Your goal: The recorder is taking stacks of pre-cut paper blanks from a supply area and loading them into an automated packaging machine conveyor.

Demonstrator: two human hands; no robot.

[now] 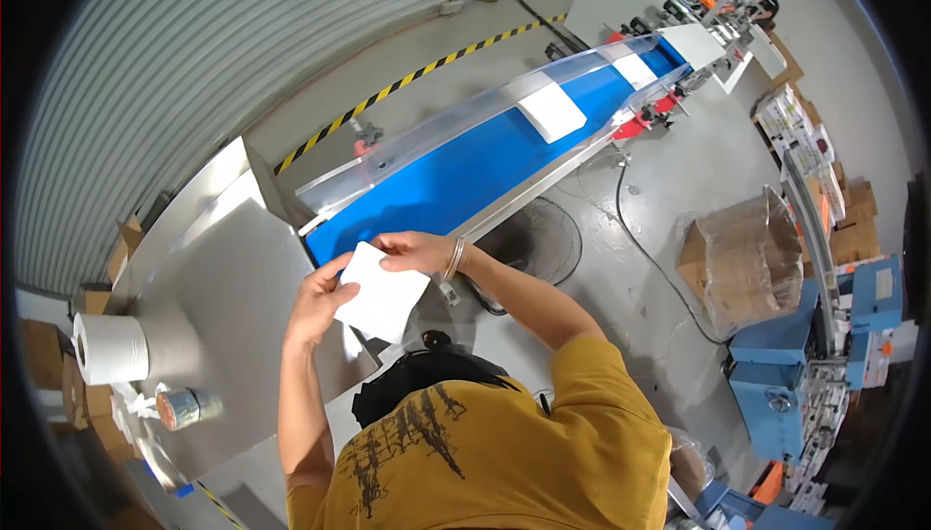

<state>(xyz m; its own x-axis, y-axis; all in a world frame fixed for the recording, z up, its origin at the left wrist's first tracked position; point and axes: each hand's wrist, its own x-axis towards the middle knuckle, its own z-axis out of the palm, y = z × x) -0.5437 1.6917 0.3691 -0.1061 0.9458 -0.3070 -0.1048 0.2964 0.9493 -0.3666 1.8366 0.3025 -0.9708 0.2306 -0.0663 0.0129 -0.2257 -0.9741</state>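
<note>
Mustard shirt [514, 448] nearest; I see white sheet [386, 304] pinched by left hand [315, 305] at left edge, right hand [419, 252] at top.

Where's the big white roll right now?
In the head view, the white roll sits at the far left, on the metal table, near the smaller tape roll.

Left, near: I log one large white roll [114, 349] and one small glossy cylinder [189, 409], both on a silver metal table [228, 321]. Left, far: one grey corrugated shutter [223, 45]; one yellow-and-black floor stripe [422, 72]. Centre: one round wire-guarded fan [555, 239], partly hidden. Right: I count one cardboard carton [756, 263] in clear plastic, one dark cable [640, 249] along the floor, blue machine housings [766, 404]. Far right: one person [769, 6] in dark clothing.
</note>
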